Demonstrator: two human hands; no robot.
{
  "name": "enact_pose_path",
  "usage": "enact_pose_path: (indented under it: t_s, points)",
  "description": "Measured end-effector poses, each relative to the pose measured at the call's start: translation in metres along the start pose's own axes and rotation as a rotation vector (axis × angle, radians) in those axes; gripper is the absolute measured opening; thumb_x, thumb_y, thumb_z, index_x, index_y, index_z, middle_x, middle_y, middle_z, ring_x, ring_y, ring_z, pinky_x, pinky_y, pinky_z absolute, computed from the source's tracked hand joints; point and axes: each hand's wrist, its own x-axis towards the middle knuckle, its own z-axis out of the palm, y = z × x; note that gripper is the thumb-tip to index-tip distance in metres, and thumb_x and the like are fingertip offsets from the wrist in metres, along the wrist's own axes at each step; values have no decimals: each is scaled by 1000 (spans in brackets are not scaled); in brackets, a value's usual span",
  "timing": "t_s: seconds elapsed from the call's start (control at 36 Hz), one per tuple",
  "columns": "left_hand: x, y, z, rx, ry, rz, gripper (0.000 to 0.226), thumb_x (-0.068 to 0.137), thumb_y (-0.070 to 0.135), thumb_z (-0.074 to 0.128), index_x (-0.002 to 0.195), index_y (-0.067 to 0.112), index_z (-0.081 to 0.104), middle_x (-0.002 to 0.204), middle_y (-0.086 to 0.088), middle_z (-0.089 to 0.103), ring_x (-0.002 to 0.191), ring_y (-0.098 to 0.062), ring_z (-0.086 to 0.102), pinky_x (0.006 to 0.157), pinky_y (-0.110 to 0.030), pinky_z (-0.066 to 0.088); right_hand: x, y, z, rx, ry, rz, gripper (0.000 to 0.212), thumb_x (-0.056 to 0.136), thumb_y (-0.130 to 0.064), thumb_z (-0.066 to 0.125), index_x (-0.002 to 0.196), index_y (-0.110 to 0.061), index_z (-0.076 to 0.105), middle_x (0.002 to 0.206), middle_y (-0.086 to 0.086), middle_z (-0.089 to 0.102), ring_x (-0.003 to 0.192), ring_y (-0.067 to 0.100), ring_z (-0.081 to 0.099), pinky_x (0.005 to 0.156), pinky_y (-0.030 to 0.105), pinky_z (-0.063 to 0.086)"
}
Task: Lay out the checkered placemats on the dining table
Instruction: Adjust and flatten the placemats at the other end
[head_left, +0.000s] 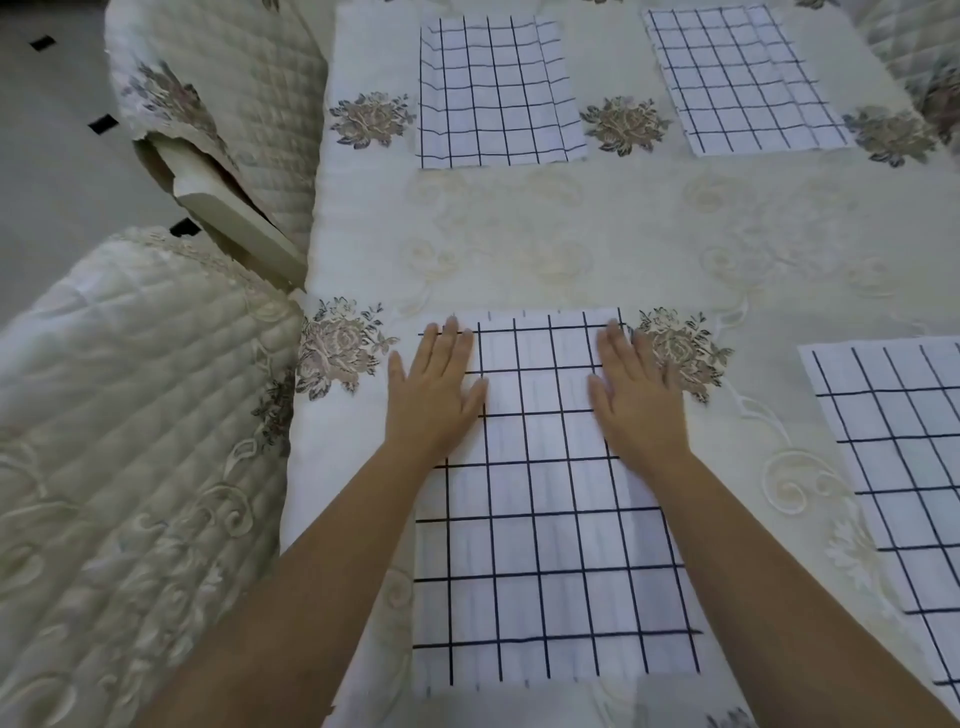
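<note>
Chair (130, 441) at 9 o'clock. Left hand (434, 395) flat, fingers straight, pressing near mat (545, 519) at its far-left corner; right hand (636, 395) flat likewise at far-right corner. Near mat lies at 6 o'clock on table (519, 234). Also laid: 11 o'clock mat (493, 93), 1 o'clock mat (737, 78), 3 o'clock mat (904, 478).

Your left hand (434, 397) and right hand (641, 400) are bare. Left forearm (311, 561) and right forearm (769, 545) are likewise uncovered down to the lower frame edge. Nail detail is too blurred to record.
</note>
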Motion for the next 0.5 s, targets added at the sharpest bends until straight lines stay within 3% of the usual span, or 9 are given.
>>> enact_pose_path:
  t_s: [0.14, 0.22, 0.31, 0.39, 0.44, 0.5]
  points:
    - [5, -8, -1, -19, 25, -25, 81, 75, 55, -10, 150, 24, 0, 157, 8, -8, 145, -11, -9, 115, -49, 1, 2, 11, 1, 27, 22, 46, 72, 84, -47, -3, 150, -22, 10, 158, -9, 4, 146, 13, 0, 116, 45, -4]
    - [6, -6, -3, -33, 42, -21, 81, 77, 52, -8, 150, 20, 6, 158, 3, -4, 145, -15, -9, 115, -50, -1, 4, 6, -3, 80, 43, 75, 63, 90, -39, 13, 148, -18, 20, 157, -5, 13, 146, 16, 7, 117, 51, 0]
    - [5, 1, -2, -44, 185, 0, 70, 87, 43, 5, 147, 12, 25, 157, -5, 12, 143, -20, -5, 113, -50, -5, 9, -7, -5, 57, 89, 105, 61, 89, -35, 24, 146, -12, 29, 155, 2, 24, 144, 28, 18, 111, 60, 9]
    - [6, 19, -5, -42, 244, 78, 59, 91, 33, 17, 140, 7, 40, 152, -9, 27, 142, -25, 13, 111, -53, 5, 14, -38, -5, -39, 105, -5, 56, 89, -30, 28, 136, -7, 46, 145, 9, 43, 133, 37, 39, 99, 68, 27]
    - [8, 31, -7, -57, 147, 106, 62, 92, 36, 11, 146, 10, 28, 156, -6, 17, 145, -23, 10, 114, -51, 4, 17, -60, -3, -36, 68, -106, 54, 90, -29, 29, 137, -9, 45, 147, 8, 40, 136, 35, 36, 101, 66, 26]
    - [11, 36, -1, -63, 7, 76, 56, 98, 37, 7, 150, 18, 6, 158, 1, -4, 145, -16, -7, 115, -45, -5, 20, -72, 5, -11, -10, -175, 52, 97, -28, 26, 147, -14, 25, 157, 2, 17, 145, 28, 12, 112, 57, 14]
